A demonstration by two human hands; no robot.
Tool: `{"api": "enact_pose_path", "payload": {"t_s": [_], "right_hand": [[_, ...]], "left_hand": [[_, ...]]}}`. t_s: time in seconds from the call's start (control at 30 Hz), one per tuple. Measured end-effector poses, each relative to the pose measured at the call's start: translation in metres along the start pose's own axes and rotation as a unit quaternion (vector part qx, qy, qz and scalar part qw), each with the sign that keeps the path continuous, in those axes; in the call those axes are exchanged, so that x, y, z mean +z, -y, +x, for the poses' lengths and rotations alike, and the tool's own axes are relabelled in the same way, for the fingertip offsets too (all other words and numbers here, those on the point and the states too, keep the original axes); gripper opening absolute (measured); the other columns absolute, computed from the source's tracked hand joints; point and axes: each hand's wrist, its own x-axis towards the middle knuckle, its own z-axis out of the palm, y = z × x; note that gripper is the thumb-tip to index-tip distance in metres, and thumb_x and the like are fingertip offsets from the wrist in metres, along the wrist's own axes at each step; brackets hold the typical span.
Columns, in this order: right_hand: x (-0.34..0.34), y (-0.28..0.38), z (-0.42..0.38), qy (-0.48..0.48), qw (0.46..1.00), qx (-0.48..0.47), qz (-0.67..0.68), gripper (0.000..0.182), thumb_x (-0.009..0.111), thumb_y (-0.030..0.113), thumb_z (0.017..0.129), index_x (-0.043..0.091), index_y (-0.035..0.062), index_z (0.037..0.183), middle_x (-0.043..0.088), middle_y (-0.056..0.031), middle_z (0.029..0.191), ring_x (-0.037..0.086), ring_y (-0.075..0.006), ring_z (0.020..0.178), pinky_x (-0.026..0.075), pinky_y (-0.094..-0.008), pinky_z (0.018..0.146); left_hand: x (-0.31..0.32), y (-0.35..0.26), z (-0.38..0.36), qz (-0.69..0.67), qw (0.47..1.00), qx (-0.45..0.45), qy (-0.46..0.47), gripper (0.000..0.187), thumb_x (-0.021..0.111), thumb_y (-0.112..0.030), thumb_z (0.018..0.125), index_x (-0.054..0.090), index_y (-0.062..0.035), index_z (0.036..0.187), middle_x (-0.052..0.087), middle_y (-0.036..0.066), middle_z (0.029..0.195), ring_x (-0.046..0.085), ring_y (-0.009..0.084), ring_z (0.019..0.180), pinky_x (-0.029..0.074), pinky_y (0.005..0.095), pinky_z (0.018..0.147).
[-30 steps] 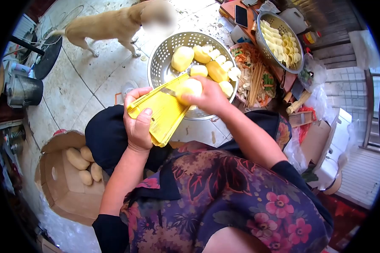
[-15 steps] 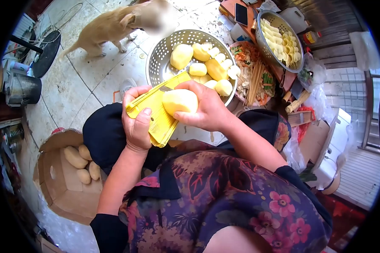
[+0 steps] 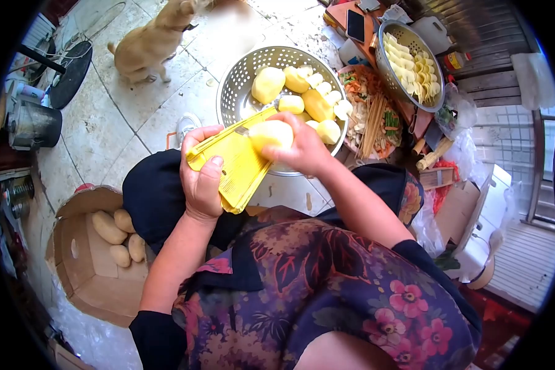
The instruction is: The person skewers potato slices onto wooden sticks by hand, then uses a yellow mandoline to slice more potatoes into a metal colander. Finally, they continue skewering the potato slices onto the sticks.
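Note:
My left hand (image 3: 201, 176) is closed around the side of a yellow slicer (image 3: 231, 169), a flat board tilted over my lap with a small metal blade near its upper part. My right hand (image 3: 305, 145) grips a peeled potato (image 3: 270, 134) and rests it against the slicer's face beside the blade. Just beyond both hands stands a metal colander (image 3: 233, 92) holding several peeled potatoes (image 3: 268, 84), some of them cut. Part of the colander's near rim is hidden by the slicer and my right hand.
A cardboard box (image 3: 98, 287) with unpeeled potatoes (image 3: 109, 228) sits at left. On the right, a second colander (image 3: 385, 61) holds potato slices on sticks, near a tray of cut vegetables and wooden skewers (image 3: 371, 126). A phone (image 3: 355, 24) lies behind. A dog (image 3: 151, 46) is on the tiled floor.
My right hand has shifted the potato a little up and to the right along the slicer. The left hand keeps its hold. The dog has moved slightly and lowered its hindquarters.

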Motion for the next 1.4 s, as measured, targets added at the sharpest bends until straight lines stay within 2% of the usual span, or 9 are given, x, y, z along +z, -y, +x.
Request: {"api": "enact_pose_path", "payload": {"t_s": [0.17,0.37,0.47,0.6,0.83,0.9,1.03,1.23,1.4], "right_hand": [[0.004,-0.052,0.017,-0.034,0.984,0.129,0.119,0.061,0.077,0.028,0.073,0.053,-0.0043,0.119,0.067,-0.0146,0.101,0.065,-0.0194,0.089,0.052,-0.0315,0.08],[0.003,0.028,-0.014,0.017,0.996,-0.087,-0.032,0.063,0.078,0.037,0.069,0.055,0.0037,0.118,0.06,-0.018,0.11,0.06,-0.0284,0.103,0.047,-0.0383,0.091],[0.004,-0.024,0.006,-0.02,0.995,0.094,0.013,0.063,0.076,0.036,0.07,0.055,-0.002,0.115,0.063,-0.0207,0.106,0.062,-0.0294,0.099,0.049,-0.0372,0.088],[0.005,-0.066,0.018,-0.042,0.993,0.108,0.019,0.063,0.076,0.036,0.071,0.055,-0.0044,0.115,0.063,-0.0215,0.103,0.062,-0.0303,0.096,0.049,-0.0373,0.087],[0.004,0.014,-0.006,0.021,0.993,-0.106,-0.052,0.06,0.076,0.038,0.071,0.054,-0.0005,0.113,0.057,-0.0209,0.11,0.056,-0.0314,0.105,0.045,-0.0388,0.094],[0.006,-0.031,0.008,-0.017,0.996,0.083,0.034,0.062,0.076,0.037,0.071,0.054,-0.0032,0.113,0.06,-0.022,0.107,0.06,-0.0311,0.101,0.047,-0.0387,0.092],[0.006,-0.046,0.016,-0.043,0.994,0.101,0.001,0.064,0.076,0.036,0.072,0.053,-0.0065,0.115,0.062,-0.0236,0.107,0.061,-0.0307,0.1,0.048,-0.0382,0.09],[0.007,0.024,-0.012,0.029,0.993,-0.107,-0.051,0.068,0.076,0.04,0.071,0.049,-0.0002,0.119,0.054,-0.0216,0.112,0.056,-0.0337,0.105,0.045,-0.0405,0.093],[0.006,-0.047,0.016,-0.037,0.992,0.117,-0.007,0.065,0.075,0.038,0.071,0.054,-0.0052,0.113,0.061,-0.021,0.104,0.06,-0.0306,0.099,0.048,-0.0378,0.09]], "left_hand": [[0.001,-0.002,0.001,-0.012,1.0,0.006,0.008,0.047,0.05,-0.018,0.081,0.043,0.0055,0.121,0.056,0.016,0.111,0.056,0.0183,0.099,0.046,0.0307,0.091],[0.002,-0.001,-0.002,-0.014,1.0,0.011,0.008,0.047,0.049,-0.017,0.081,0.043,0.0056,0.121,0.056,0.016,0.111,0.055,0.0181,0.1,0.046,0.0306,0.091],[0.0,0.001,-0.001,0.002,1.0,0.007,0.008,0.049,0.051,-0.021,0.081,0.043,0.0048,0.122,0.056,0.017,0.113,0.056,0.0199,0.102,0.046,0.0314,0.092],[-0.002,0.003,-0.002,-0.002,1.0,-0.002,0.012,0.053,0.053,-0.025,0.081,0.043,0.0039,0.124,0.056,0.017,0.115,0.057,0.0218,0.104,0.046,0.0322,0.093],[0.004,0.001,0.0,-0.004,1.0,0.015,0.005,0.054,0.054,-0.025,0.08,0.043,0.0042,0.124,0.056,0.017,0.114,0.057,0.0219,0.104,0.046,0.0323,0.093],[0.001,0.001,0.001,0.001,1.0,0.001,0.009,0.054,0.054,-0.025,0.081,0.043,0.0043,0.124,0.056,0.017,0.114,0.057,0.0223,0.104,0.046,0.0327,0.093],[0.005,-0.002,0.001,-0.021,1.0,0.007,-0.003,0.049,0.051,-0.018,0.08,0.043,0.005,0.122,0.054,0.015,0.112,0.054,0.0185,0.101,0.045,0.0313,0.092],[0.002,0.002,0.0,-0.017,1.0,0.016,-0.001,0.049,0.051,-0.019,0.08,0.043,0.0049,0.122,0.055,0.016,0.112,0.055,0.0183,0.101,0.046,0.0309,0.092],[0.003,-0.002,0.0,-0.003,1.0,-0.005,0.007,0.055,0.054,-0.026,0.08,0.042,0.0045,0.124,0.056,0.018,0.116,0.056,0.0237,0.106,0.046,0.0343,0.096]]}}
